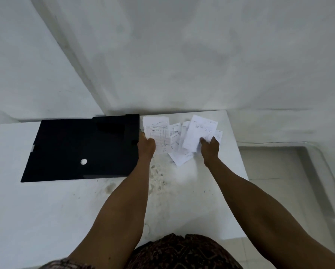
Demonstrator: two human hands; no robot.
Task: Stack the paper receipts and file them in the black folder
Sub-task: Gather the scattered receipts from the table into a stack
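Observation:
A black folder point(81, 148) lies flat on the left of the white table, with a small white dot on its cover. Just right of it, several white paper receipts point(175, 141) lie scattered and overlapping near the far edge. My left hand point(146, 146) grips a lined receipt point(158, 133) at its lower left corner, right beside the folder's edge. My right hand point(210, 147) pinches another receipt point(198, 133), which is lifted and tilted above the loose ones.
The white table point(46, 210) is stained near the middle. Its right edge drops to a tiled floor with a glass panel point(308, 171). White walls stand close behind the table. My patterned clothing point(182, 253) shows at the bottom.

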